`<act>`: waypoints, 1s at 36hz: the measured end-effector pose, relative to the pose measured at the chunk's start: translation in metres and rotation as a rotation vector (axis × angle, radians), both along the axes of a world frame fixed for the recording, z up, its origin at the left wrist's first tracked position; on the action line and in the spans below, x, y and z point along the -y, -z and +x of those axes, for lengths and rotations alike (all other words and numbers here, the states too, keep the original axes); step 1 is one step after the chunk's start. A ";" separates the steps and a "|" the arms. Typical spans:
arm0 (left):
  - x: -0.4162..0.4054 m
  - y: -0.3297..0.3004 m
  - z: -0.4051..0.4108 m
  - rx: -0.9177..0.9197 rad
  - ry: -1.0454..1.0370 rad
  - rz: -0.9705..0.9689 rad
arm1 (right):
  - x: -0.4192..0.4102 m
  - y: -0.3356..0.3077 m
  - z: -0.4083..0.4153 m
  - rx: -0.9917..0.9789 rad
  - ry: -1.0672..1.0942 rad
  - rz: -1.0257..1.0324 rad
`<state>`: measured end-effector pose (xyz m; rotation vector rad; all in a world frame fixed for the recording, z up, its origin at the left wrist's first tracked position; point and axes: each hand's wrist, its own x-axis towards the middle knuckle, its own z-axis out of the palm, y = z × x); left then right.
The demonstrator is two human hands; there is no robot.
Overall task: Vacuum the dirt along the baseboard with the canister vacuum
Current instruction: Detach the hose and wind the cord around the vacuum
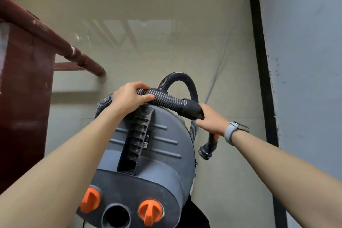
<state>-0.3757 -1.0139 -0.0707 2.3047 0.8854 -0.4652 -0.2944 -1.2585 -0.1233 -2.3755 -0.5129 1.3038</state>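
Setup step, no vacuuming yet. My left hand (130,96) grips the ribbed hose (166,100), fingers curled round it, just above the canister vacuum (148,155) lid. My right hand (211,119) sits at the hose's black cuff (192,109), fingers curled at its end; looks like a hold, can't fully confirm. Hose loops up beyond both hands. A second hose end (207,149) hangs below my right wrist. Orange knobs (150,212) and an open port (116,217) sit near my elbows. Dark baseboard (262,72) runs well right of my right hand. Next, I'd guess: uncoil the hose, seat the cuff in the port, then carry the nozzle right to the baseboard.
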 end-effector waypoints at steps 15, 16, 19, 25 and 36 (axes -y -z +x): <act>-0.018 0.006 -0.005 -0.010 0.026 -0.119 | -0.096 -0.022 0.006 0.128 -0.279 -0.056; -0.018 0.006 -0.004 -0.016 0.024 -0.105 | -0.097 -0.021 0.005 0.124 -0.272 -0.061; -0.014 0.010 0.000 -0.064 0.048 -0.042 | -0.093 -0.016 0.003 0.108 -0.236 -0.063; -0.008 0.029 0.007 -0.155 0.121 0.045 | -0.092 -0.002 0.004 -0.011 -0.187 -0.090; -0.014 0.038 0.015 -0.193 0.171 0.022 | -0.093 0.011 0.006 -0.025 -0.167 -0.098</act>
